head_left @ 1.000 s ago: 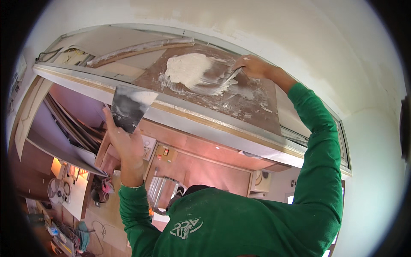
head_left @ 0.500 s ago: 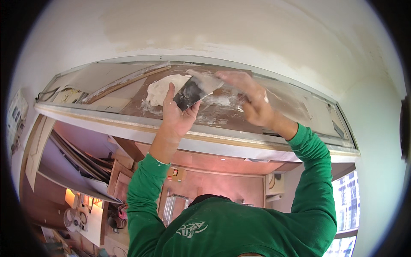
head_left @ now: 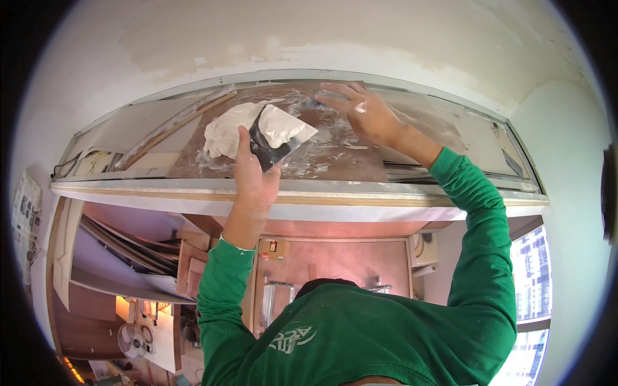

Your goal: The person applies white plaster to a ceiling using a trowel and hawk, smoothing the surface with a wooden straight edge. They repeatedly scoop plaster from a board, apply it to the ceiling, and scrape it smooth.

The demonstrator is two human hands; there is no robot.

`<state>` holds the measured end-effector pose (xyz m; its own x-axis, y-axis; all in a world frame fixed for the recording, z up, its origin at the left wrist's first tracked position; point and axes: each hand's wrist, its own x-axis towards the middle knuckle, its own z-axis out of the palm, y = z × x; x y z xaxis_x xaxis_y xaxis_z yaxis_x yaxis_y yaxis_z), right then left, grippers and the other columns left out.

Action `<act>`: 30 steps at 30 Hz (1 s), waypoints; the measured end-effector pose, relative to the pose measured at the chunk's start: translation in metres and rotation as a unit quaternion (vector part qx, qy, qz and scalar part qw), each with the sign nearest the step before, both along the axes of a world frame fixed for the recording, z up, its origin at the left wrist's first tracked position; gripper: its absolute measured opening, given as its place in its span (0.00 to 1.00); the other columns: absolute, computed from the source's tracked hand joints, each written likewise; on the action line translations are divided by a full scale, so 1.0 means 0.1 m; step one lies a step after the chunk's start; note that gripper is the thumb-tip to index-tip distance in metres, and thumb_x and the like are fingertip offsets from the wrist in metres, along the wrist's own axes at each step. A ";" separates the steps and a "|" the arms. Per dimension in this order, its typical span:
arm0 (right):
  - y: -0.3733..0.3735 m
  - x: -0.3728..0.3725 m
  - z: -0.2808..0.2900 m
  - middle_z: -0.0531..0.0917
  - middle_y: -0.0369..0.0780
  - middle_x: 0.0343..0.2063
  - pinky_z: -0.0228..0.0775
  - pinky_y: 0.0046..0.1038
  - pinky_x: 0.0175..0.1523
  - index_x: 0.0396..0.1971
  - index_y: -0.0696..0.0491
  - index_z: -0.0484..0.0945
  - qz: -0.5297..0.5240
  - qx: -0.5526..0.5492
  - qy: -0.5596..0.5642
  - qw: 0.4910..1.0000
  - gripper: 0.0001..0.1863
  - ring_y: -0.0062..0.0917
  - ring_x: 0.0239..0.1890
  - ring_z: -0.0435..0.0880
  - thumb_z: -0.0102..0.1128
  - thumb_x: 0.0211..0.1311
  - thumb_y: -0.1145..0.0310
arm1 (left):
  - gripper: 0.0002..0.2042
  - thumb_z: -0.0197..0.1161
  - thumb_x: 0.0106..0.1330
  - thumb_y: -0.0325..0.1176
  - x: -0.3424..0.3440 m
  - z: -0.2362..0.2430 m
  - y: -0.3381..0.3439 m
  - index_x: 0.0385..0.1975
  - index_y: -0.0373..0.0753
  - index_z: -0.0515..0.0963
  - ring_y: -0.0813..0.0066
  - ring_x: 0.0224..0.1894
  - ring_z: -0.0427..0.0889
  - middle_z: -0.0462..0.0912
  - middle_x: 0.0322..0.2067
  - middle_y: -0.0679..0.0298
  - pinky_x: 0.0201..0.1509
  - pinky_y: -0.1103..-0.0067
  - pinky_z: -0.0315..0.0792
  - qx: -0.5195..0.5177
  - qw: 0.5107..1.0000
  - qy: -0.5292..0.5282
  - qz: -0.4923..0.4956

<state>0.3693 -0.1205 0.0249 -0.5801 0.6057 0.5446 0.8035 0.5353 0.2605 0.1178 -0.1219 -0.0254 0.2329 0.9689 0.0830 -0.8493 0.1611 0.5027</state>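
Observation:
My left hand [head_left: 254,180] grips a wide putty knife [head_left: 265,151] with a dark base, its blade tilted up. White putty [head_left: 283,127] covers much of that blade. Just behind it, a large mound of putty [head_left: 225,128] lies on a brown board [head_left: 351,164] streaked with white smears. Farther right, my right hand [head_left: 367,116] is closed over a second putty knife [head_left: 313,103], low above the board's far part. Motion blurs that knife, and my fingers hide most of it.
The board lies in a framed ledge [head_left: 309,188] below a patchy plastered wall [head_left: 290,38]. A long wooden strip [head_left: 174,128] rests left of the putty. Far below are a fan [head_left: 132,341], a cardboard box [head_left: 273,249] and a metal ladder-like frame [head_left: 278,302].
A lump of putty now sits on the left knife's blade, which was mostly bare and dark. My right hand has moved away from that blade, toward the board's far edge.

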 end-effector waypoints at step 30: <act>-0.64 -0.21 -0.07 0.64 0.30 0.11 0.47 0.16 0.09 0.28 0.54 0.69 0.278 -0.600 0.742 0.110 0.16 0.11 0.08 0.57 0.34 0.71 0.64 | 0.25 0.49 0.67 0.54 0.37 0.00 0.39 0.52 0.39 0.70 0.73 0.53 0.73 0.75 0.50 0.66 0.58 0.76 0.65 0.053 0.998 -0.005 -0.017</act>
<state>0.3488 -0.1848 0.0184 -0.5213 0.8533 0.0110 -0.7593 -0.4579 -0.4624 0.1545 -0.0829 -0.0257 0.2644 0.9461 0.1872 -0.8493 0.1364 0.5100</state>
